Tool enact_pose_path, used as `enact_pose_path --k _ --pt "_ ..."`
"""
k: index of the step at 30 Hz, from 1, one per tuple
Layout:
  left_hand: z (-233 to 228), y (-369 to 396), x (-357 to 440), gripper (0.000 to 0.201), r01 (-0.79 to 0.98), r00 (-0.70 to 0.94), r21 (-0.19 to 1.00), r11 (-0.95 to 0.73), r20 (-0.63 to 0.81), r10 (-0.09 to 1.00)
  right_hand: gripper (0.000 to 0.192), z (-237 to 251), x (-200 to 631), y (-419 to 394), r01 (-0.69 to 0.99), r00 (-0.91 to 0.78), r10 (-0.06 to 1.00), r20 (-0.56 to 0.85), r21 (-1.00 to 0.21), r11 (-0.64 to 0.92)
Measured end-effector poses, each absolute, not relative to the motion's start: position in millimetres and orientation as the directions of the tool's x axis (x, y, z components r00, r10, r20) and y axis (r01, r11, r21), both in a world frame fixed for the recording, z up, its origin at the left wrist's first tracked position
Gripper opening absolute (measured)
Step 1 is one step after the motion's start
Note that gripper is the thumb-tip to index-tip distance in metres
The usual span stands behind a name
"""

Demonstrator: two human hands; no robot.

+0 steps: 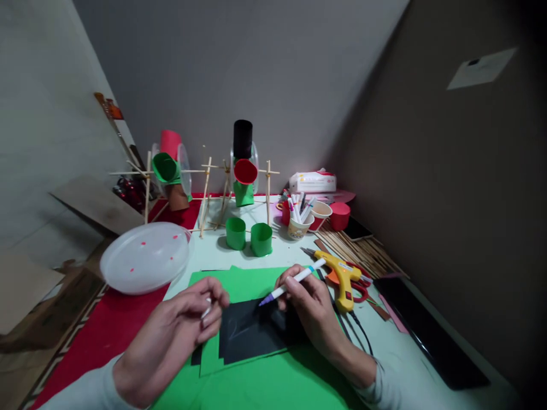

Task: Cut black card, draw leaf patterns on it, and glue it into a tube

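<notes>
Grey wall standing behind pale table. Right hand pinching purple-tipped marker over black paper lying on green sheet; contact unclear. Left hand half-curling fingers around small white piece, loose hold possibly risking drop. Strokes possibly showing faintly, paper being dark.

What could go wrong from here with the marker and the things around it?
The purple-tipped marker may leave only faint marks on the black paper. The right hand is close to the yellow glue gun and could bump it. The small white piece in the curled left hand might drop.
</notes>
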State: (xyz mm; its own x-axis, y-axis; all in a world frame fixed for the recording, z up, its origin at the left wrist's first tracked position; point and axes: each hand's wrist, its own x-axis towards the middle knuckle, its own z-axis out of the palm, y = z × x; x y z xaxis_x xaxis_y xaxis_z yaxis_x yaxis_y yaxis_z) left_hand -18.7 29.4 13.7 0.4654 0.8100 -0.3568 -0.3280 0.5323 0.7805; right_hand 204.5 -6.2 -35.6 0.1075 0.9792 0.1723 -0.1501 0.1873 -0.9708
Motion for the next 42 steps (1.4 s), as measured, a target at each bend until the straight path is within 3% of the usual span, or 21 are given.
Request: enact_pose_path --k 3,8,14,20,26,35,39,42 --pt "16 30 -10 0.02 -0.328 0.499 0.804 0.496 -0.298 0.813 0.023 -30 204 -11 -0.16 0.125 0.971 0.206 -0.961 0.224" --pt "23 28 5 0.014 -0.311 0.535 0.805 0.505 -0.291 0.793 0.015 -11 201 -24 -0.154 0.165 0.912 0.377 -0.903 0.401" --pt "29 26 33 0.014 -0.36 0.483 0.802 0.476 -0.276 0.831 0.013 0 201 -31 0.107 0.171 0.747 0.643 -0.765 0.635" --pt "28 22 41 0.017 -0.415 0.437 0.775 0.475 -0.288 0.852 0.025 -6 199 -31 0.171 0.121 0.721 0.682 -0.73 0.662" --pt "28 18 40 0.017 -0.451 0.44 0.764 0.461 -0.258 0.86 0.025 2 198 -31 0.26 0.058 0.657 0.752 -0.647 0.717" --pt "25 21 41 0.022 -0.384 0.399 0.831 0.403 -0.244 0.884 0.024 -4 199 -31 0.135 0.09 0.718 0.69 -0.723 0.678" --pt "19 28 40 0.014 -0.177 0.378 0.957 0.229 -0.149 0.914 0.01 -7 202 -28 -0.111 0.171 0.829 0.532 -0.826 0.553" --pt "13 32 39 0.02 -0.051 0.386 0.994 0.094 -0.067 0.92 0.004 -8 206 -24 -0.277 0.203 0.894 0.399 -0.852 0.444"
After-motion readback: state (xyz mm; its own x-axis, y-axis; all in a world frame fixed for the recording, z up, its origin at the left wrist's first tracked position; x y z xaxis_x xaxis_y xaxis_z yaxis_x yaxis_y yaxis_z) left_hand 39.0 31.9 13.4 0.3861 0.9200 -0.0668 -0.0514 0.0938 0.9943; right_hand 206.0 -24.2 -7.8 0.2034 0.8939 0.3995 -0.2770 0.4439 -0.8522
